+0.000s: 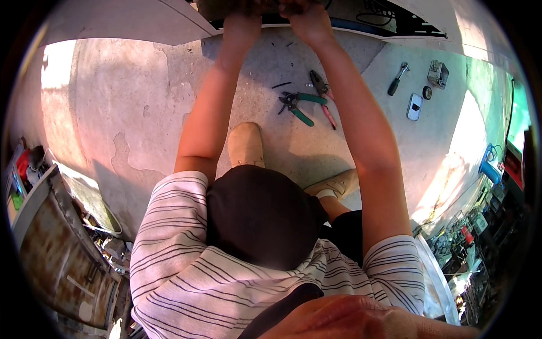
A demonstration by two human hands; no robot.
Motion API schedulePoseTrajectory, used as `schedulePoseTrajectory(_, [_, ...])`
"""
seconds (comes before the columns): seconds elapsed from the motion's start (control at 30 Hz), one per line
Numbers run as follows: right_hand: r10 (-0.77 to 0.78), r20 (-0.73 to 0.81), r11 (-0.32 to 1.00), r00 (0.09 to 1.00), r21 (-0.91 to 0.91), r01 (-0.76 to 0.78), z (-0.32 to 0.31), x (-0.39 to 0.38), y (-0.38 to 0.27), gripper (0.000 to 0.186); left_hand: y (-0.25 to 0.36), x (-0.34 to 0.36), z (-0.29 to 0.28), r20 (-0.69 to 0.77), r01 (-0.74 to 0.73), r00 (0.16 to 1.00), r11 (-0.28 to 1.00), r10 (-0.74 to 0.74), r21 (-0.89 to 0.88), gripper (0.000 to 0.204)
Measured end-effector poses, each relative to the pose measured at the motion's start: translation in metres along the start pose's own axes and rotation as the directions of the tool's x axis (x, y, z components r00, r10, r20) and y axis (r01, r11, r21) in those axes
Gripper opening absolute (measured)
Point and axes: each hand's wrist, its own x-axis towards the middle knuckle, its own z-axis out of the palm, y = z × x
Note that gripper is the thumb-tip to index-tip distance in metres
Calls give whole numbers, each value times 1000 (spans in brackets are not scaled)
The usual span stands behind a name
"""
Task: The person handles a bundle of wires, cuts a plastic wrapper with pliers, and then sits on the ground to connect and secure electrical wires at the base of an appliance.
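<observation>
Both my arms reach forward to an opening in a white panelled body at the top edge. My left hand (243,27) and my right hand (309,24) are close together there, in shadow. Their fingers look curled inward, but the frame edge cuts them off and I cannot make out what they hold. Between my forearms on the concrete lie green-handled cutters (305,100), jaws to the left. Beside them, pliers with red handles (320,85) lie partly behind my right forearm. A few thin dark scraps (281,85) are scattered nearby.
To the right lie a ratchet (398,79), an open small box (438,74), a black ring-like piece (427,92) and a pale rectangular case (415,107). Dark cables (379,12) show inside the opening. A rusty panel (62,248) stands lower left; mixed clutter (468,243) fills the right edge.
</observation>
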Motion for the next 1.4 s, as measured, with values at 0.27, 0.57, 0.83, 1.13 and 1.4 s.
schedulePoseTrajectory(0.27, [-23,15,1000,1000,20,23,-1,2,6,21,39,18,-38,271,381,898,921,-347,-82,23])
schedulePoseTrajectory(0.57, [-34,-21,991,999,-131,31,-2,-4,-3,19,22,15,-26,13,40,999,992,-39,-117,20])
schedulePoseTrajectory(0.83, [-129,-42,945,991,-309,110,1,-8,-16,19,-23,-1,7,882,900,262,-229,-392,-370,17])
schedulePoseTrajectory(1.13, [-41,17,997,999,-59,42,-4,-2,-6,20,2,8,7,855,838,349,-281,-384,-468,15])
schedulePoseTrajectory(1.4, [-11,66,1000,998,3,11,-2,1,-1,20,0,11,5,879,821,323,-359,-352,-445,17])
